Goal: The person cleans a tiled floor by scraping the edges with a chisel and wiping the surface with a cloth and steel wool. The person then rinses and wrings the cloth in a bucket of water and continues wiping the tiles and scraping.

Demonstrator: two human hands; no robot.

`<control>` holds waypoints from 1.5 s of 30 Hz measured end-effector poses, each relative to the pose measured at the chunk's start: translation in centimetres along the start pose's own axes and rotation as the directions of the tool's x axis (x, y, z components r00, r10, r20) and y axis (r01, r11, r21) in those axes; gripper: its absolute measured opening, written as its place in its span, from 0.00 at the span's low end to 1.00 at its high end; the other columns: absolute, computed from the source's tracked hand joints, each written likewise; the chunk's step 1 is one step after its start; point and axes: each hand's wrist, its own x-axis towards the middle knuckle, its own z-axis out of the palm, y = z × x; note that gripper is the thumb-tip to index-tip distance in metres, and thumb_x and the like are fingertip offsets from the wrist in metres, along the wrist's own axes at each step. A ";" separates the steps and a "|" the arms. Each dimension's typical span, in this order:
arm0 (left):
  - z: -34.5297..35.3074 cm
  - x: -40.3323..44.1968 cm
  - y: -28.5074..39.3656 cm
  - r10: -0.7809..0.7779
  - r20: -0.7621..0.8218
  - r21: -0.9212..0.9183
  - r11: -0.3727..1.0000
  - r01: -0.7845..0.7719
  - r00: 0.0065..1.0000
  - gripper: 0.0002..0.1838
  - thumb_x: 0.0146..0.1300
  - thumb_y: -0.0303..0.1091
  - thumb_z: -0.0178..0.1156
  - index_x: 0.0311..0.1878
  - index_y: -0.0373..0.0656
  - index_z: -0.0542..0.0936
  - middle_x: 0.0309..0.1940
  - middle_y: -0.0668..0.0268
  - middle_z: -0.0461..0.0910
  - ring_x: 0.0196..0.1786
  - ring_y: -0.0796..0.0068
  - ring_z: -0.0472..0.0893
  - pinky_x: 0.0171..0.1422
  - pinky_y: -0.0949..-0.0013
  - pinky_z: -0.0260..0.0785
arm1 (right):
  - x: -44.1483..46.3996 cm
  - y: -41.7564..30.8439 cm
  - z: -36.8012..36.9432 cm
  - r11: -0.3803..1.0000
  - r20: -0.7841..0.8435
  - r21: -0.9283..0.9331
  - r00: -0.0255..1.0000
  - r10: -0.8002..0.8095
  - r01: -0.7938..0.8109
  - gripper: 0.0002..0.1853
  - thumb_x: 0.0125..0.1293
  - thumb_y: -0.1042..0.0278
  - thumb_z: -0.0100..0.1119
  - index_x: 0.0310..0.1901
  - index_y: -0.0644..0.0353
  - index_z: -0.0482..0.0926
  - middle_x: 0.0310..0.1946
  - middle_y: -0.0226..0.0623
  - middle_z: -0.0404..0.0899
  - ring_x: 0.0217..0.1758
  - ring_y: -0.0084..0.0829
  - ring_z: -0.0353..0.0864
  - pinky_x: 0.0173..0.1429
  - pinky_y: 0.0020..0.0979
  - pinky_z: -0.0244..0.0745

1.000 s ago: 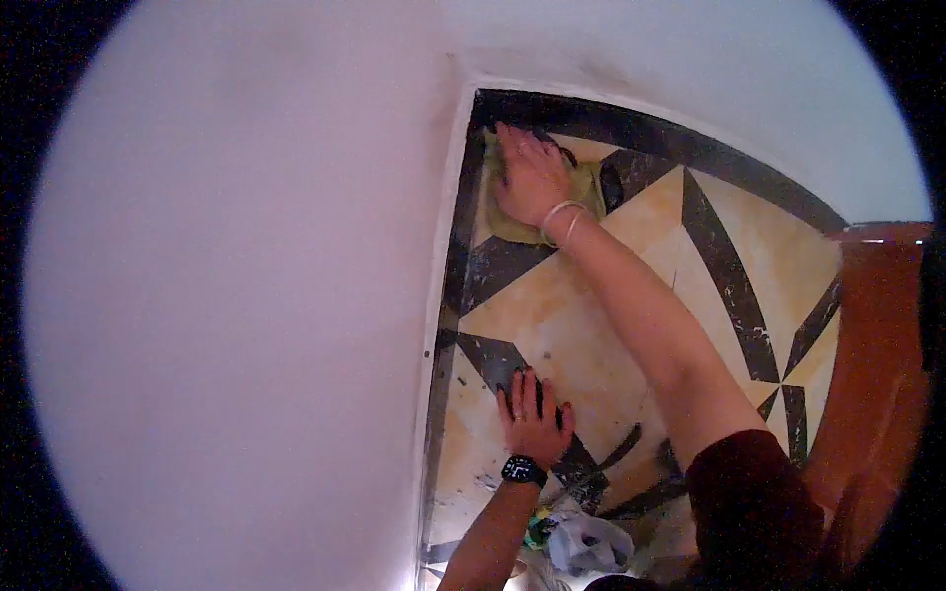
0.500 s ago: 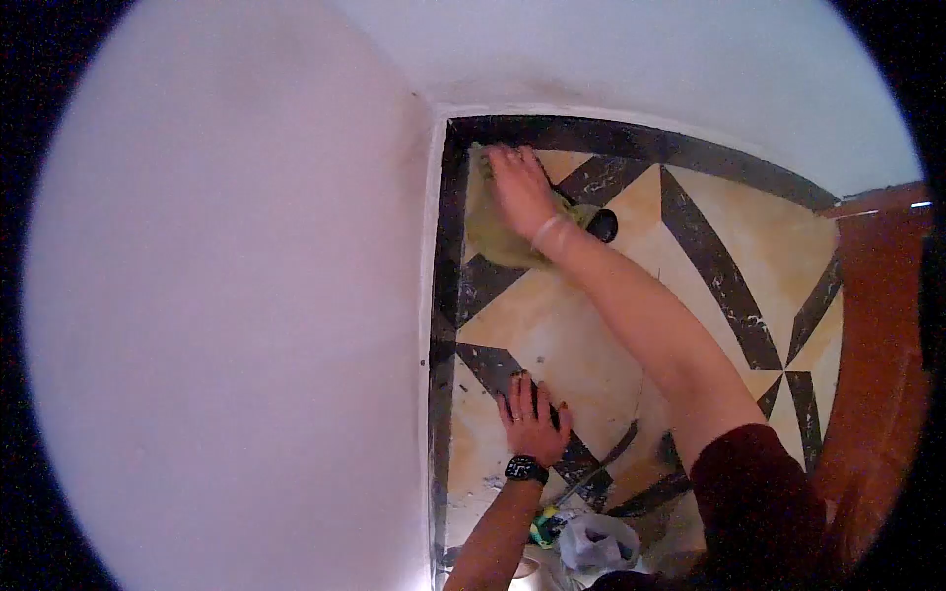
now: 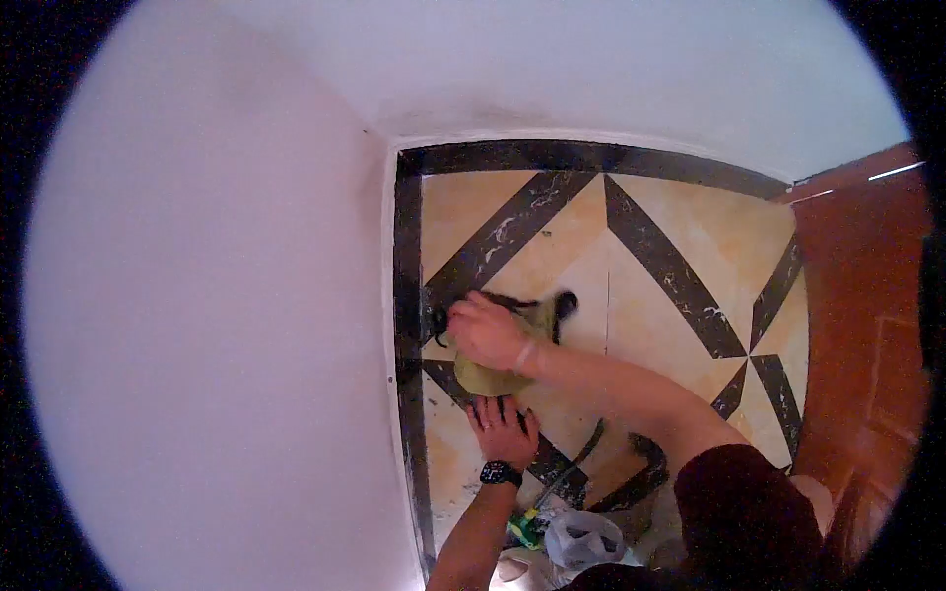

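Pale walls (image 3: 197, 295) meet at a corner above a floor (image 3: 670, 389) patterned in cream, yellowish and dark veined pieces, with a dark border (image 3: 408, 236) run along the foot of both walls. Grey smudges are seen low on the wall near the corner, and a reddish-brown panel (image 3: 857, 295) is set at the right side. An olive-green cloth (image 3: 483, 379) is spread on the floor near the left border, partly covered by the right hand (image 3: 485, 333). The fingers of that hand are bent and held close together over the cloth's upper left part; whether the fabric is pinched in the grip or only pressed cannot be told. Dark strips, one ending in a rounded black part (image 3: 566, 303), are seen along the cloth's upper edge. Just below the cloth, the left hand (image 3: 505, 431) is laid palm down on the floor, its fingers apart and nothing held; a black watch (image 3: 501, 473) is worn on that wrist. Near the bottom, a whitish plastic bag (image 3: 583, 539) is placed beside a green and yellow item (image 3: 527, 528), too blurred to be identified.
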 end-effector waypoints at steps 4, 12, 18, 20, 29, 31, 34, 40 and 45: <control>-0.7 0.4 0.1 0.013 -0.015 0.010 1.000 -0.013 1.000 0.26 0.55 0.45 0.51 0.53 0.35 0.70 0.60 0.49 0.60 0.66 0.50 0.54 0.67 0.41 0.41 | -1.9 4.3 -6.8 0.870 -0.464 0.200 0.739 0.489 -0.450 0.09 0.50 0.79 0.45 0.32 0.64 0.76 0.35 0.45 0.76 0.44 0.43 0.72 0.49 0.38 0.67; -0.9 0.4 0.0 0.022 -0.005 -0.006 1.000 -0.022 1.000 0.25 0.55 0.43 0.52 0.51 0.35 0.70 0.61 0.48 0.59 0.67 0.51 0.54 0.67 0.42 0.42 | 4.4 7.3 -5.1 0.710 -0.493 -0.222 0.706 0.509 -0.668 0.39 0.45 0.41 0.58 0.54 0.64 0.67 0.57 0.50 0.64 0.61 0.50 0.59 0.62 0.47 0.53; -0.8 0.4 0.0 0.076 0.015 -0.131 0.989 -0.074 0.997 0.23 0.56 0.39 0.52 0.52 0.35 0.68 0.60 0.47 0.59 0.65 0.49 0.56 0.67 0.42 0.44 | 3.1 2.0 -0.5 0.993 -0.213 -0.106 0.976 0.032 -0.056 0.26 0.42 0.63 0.58 0.48 0.57 0.72 0.49 0.44 0.70 0.55 0.42 0.66 0.55 0.44 0.59; -1.1 -0.7 -0.7 0.198 0.174 -0.186 0.969 -0.165 0.965 0.23 0.57 0.38 0.52 0.54 0.35 0.67 0.60 0.46 0.59 0.64 0.48 0.57 0.66 0.43 0.45 | -0.3 -0.9 1.1 1.000 0.017 0.000 1.000 -0.022 0.022 0.21 0.42 0.65 0.57 0.43 0.54 0.75 0.45 0.40 0.72 0.51 0.40 0.68 0.50 0.42 0.61; -4.6 -9.7 1.1 0.520 0.389 -0.539 0.798 -0.270 0.761 0.30 0.59 0.40 0.53 0.61 0.36 0.59 0.63 0.45 0.52 0.66 0.46 0.54 0.69 0.54 0.48 | 7.2 2.7 -3.9 0.870 -0.054 0.351 0.920 0.388 -0.346 0.30 0.48 0.69 0.54 0.57 0.58 0.65 0.55 0.44 0.66 0.58 0.44 0.64 0.61 0.42 0.59; -3.8 -10.3 2.6 0.570 0.408 -0.557 0.774 -0.300 0.713 0.32 0.59 0.42 0.53 0.62 0.36 0.58 0.64 0.45 0.50 0.66 0.46 0.53 0.69 0.54 0.49 | 10.4 6.8 -0.4 0.952 -0.116 0.089 0.946 0.303 -0.294 0.32 0.47 0.67 0.55 0.57 0.64 0.63 0.57 0.49 0.64 0.60 0.44 0.62 0.63 0.42 0.56; -3.1 -11.1 4.0 0.574 0.395 -0.627 0.739 -0.246 0.718 0.37 0.57 0.48 0.56 0.64 0.37 0.56 0.66 0.45 0.47 0.68 0.46 0.50 0.69 0.52 0.48 | 8.2 3.7 0.2 0.959 -0.238 -0.119 0.945 0.224 -0.258 0.31 0.47 0.66 0.54 0.56 0.68 0.64 0.56 0.50 0.64 0.60 0.45 0.62 0.62 0.43 0.55; -4.4 -12.3 5.6 0.584 0.394 -0.566 0.763 -0.313 0.709 0.39 0.53 0.52 0.58 0.64 0.41 0.57 0.67 0.48 0.46 0.69 0.47 0.45 0.71 0.51 0.42 | -5.6 -7.3 7.5 0.994 0.039 -0.088 0.997 -0.061 0.064 0.20 0.43 0.68 0.53 0.41 0.66 0.75 0.50 0.47 0.70 0.56 0.41 0.66 0.55 0.44 0.60; -2.7 -13.6 4.8 0.613 0.435 -0.570 0.754 -0.325 0.660 0.37 0.52 0.47 0.58 0.63 0.40 0.59 0.67 0.50 0.46 0.70 0.49 0.46 0.71 0.51 0.40 | -7.5 -11.7 3.5 0.961 0.234 0.272 0.964 -0.123 0.056 0.12 0.47 0.70 0.52 0.36 0.59 0.77 0.39 0.40 0.76 0.48 0.38 0.72 0.51 0.43 0.62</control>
